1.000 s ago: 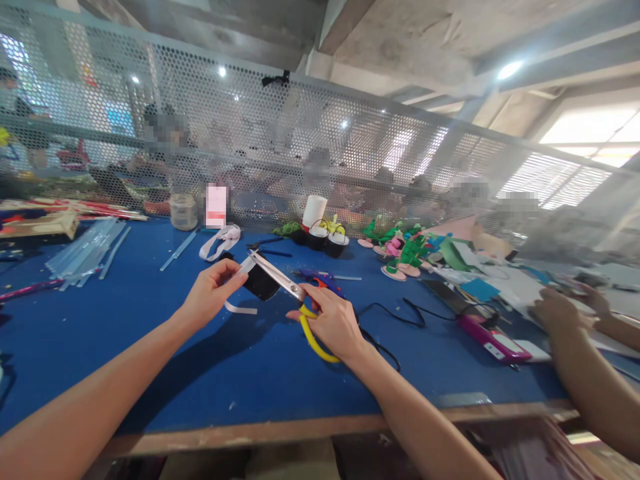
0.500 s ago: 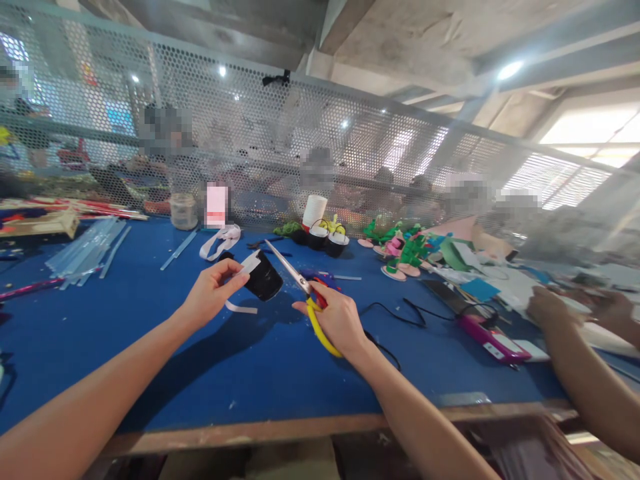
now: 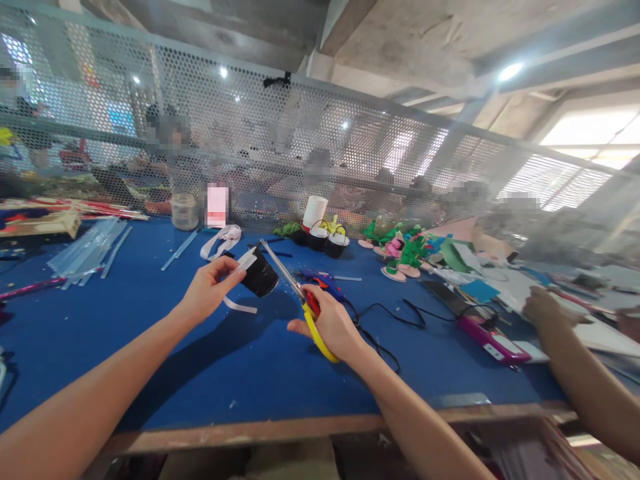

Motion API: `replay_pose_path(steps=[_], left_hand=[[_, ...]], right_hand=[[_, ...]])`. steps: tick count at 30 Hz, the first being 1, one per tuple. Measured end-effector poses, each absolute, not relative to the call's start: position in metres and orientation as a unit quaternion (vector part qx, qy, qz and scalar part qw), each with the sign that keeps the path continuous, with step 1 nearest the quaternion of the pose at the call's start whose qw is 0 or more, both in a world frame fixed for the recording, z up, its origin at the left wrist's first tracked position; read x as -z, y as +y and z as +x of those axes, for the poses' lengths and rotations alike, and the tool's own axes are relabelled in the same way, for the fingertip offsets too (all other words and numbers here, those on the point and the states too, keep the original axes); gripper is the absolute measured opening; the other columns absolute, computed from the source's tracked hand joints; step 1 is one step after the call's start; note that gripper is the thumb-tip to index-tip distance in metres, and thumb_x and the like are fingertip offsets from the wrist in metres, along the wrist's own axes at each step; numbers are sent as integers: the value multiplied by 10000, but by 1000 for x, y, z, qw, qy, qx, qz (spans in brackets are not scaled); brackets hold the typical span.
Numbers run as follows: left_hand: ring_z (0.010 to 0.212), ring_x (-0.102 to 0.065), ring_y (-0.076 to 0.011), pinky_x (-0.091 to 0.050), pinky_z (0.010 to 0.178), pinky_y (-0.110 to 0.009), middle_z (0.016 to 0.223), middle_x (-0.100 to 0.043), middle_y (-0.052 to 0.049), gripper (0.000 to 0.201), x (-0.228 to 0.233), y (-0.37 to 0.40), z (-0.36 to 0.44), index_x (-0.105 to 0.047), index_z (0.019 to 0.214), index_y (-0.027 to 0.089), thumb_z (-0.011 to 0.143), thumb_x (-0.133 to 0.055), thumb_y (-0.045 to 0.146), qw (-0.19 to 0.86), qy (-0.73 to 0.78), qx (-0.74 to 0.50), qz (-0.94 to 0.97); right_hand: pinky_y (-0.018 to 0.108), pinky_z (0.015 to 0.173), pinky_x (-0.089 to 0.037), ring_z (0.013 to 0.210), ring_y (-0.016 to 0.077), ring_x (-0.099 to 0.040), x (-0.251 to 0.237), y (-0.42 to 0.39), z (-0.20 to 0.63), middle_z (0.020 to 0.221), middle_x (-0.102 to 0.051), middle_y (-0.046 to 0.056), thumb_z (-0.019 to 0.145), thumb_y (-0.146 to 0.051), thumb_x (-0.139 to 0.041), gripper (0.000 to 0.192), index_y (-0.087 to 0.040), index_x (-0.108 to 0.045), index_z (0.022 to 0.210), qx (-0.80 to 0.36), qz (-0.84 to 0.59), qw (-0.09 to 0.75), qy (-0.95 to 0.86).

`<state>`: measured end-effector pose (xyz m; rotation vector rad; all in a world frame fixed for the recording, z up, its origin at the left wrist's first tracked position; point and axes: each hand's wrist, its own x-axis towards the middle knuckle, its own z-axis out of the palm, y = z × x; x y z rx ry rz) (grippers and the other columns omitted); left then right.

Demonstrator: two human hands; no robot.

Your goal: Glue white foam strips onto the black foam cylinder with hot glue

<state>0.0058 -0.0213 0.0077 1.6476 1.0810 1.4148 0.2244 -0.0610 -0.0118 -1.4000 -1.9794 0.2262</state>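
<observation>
The right hand (image 3: 334,320) moved its scissors (image 3: 309,320) a bit left. The left hand (image 3: 213,287) pinches a black cup (image 3: 263,275) and white strip (image 3: 246,260) above the table (image 3: 280,387). It looks like trimming; another snip needs lined-up blades.

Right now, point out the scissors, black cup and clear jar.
Scissors (image 3: 295,285), head view: blades near the pivot.
Black cup (image 3: 261,275), head view: outer side.
Clear jar (image 3: 185,213), head view: front wall.

Bare left hand (image 3: 207,290), bare right hand (image 3: 340,323), 2 slender bare forearms (image 3: 120,367)
</observation>
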Motion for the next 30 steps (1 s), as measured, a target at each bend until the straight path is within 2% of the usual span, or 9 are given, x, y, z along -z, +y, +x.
replay_pose_path(steps=[3,8,12,15,18,24,30], left_hand=[[589,-474,-102,-395,616,-243,611,-529,33,238,-7,-24,9,-535,638,175,611,-623,394,357,412,-553,630],[555,-461,-92,-383,572,-225,586,-514,40,213,-14,-23,6,-540,632,168,615,-611,367,324,433,-545,641],[513,-428,-87,-343,508,-212,561,-496,46,185,-24,-14,-13,-543,659,170,636,-574,351,203,510,-602,580],[567,-472,-100,-351,517,-206,611,-540,25,160,-29,-11,-24,-545,652,171,663,-556,330,88,538,-603,583],[578,-483,-104,-358,494,-195,633,-564,15,151,-30,-14,-23,-561,658,175,679,-544,324,31,552,-564,614],[719,-530,-153,-448,518,-210,744,-566,-24,193,-25,-18,-13,-584,703,178,666,-552,365,72,484,-543,683],[713,-533,-148,-469,519,-213,742,-543,-24,187,-25,-20,-13,-571,702,178,684,-545,362,61,475,-560,676]], right_hand=[[316,698,-446,732,191,-532,15,-61,223,836,-571,75,560,-484,-691,591,-140,-522,1010,-84,-533,345,-768],[286,638,-433,653,165,-520,15,-61,222,743,-528,33,634,-486,-638,442,-173,-563,936,-71,-573,330,-747],[275,647,-422,649,157,-534,11,-64,220,747,-536,29,684,-436,-605,381,-190,-571,972,-77,-620,300,-721],[295,677,-420,717,191,-567,11,-67,216,832,-567,71,694,-362,-595,432,-189,-546,1087,-80,-647,225,-724],[320,719,-418,833,245,-581,13,-70,210,940,-578,127,694,-324,-574,510,-162,-504,1172,-80,-658,150,-734],[310,746,-421,896,242,-571,17,-73,201,1009,-577,134,710,-321,-553,522,-153,-480,1199,-69,-627,134,-765],[340,789,-406,927,251,-524,16,-66,186,971,-613,106,719,-372,-558,462,-167,-543,1133,-14,-529,105,-842]])
